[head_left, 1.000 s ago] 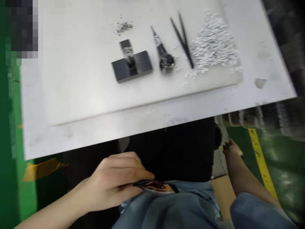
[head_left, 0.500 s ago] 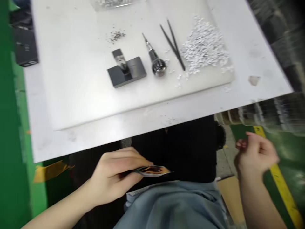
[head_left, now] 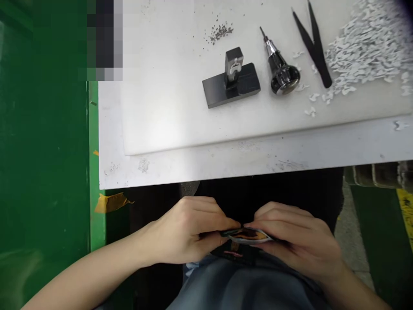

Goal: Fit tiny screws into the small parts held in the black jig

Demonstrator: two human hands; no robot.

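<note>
Packet (head_left: 248, 237) is held low before the table (head_left: 180, 168), its open mouth's long axis running left to right between left hand (head_left: 193, 228) and right hand (head_left: 303, 241), whose fingers pinch opposite ends.

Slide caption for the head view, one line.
Left hand and right hand hold an open packet before a white table bearing tweezers.

Screwdriver (head_left: 278, 64), blk tweezers (head_left: 320, 63) nr wht pcs (head_left: 371, 51)
</note>
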